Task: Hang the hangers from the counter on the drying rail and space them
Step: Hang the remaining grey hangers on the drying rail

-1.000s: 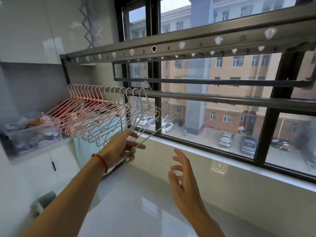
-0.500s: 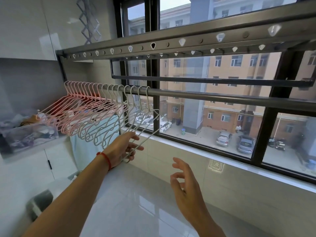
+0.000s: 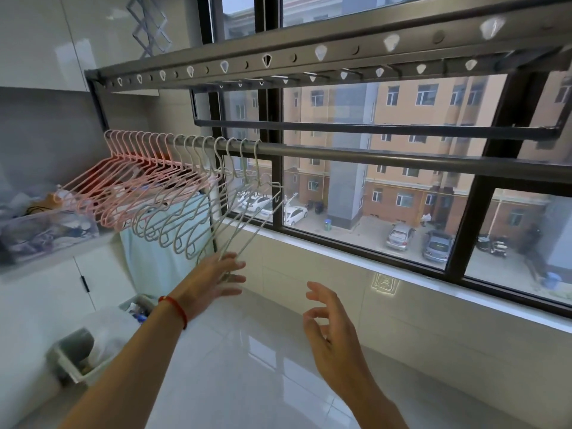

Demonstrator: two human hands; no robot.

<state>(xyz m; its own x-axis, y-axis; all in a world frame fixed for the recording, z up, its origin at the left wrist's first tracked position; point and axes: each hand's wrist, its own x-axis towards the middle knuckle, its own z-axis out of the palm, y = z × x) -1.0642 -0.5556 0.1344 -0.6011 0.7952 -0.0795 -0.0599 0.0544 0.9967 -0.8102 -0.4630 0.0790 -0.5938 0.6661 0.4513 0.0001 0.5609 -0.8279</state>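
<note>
Several pink hangers (image 3: 133,184) and several white hangers (image 3: 185,218) hang side by side at the left end of the grey drying rail (image 3: 387,157). My left hand (image 3: 213,278), with a red cord at the wrist, reaches up to the lower ends of the rightmost white hangers (image 3: 247,212); its fingers are nearly straight and touch them. My right hand (image 3: 328,326) hovers lower and to the right over the white counter (image 3: 263,366), fingers loosely curled, holding nothing.
An upper rack bar with holes (image 3: 309,54) runs above the rail, and a second bar (image 3: 371,128) lies behind it. A clear bin (image 3: 46,230) sits on a shelf at left. A grey tub (image 3: 77,360) stands at the counter's left edge. The window is beyond.
My left hand's fingers have straightened against the rightmost white hangers, which now hang slightly further right along the rail. My right hand stays low, its fingers curled a little more.
</note>
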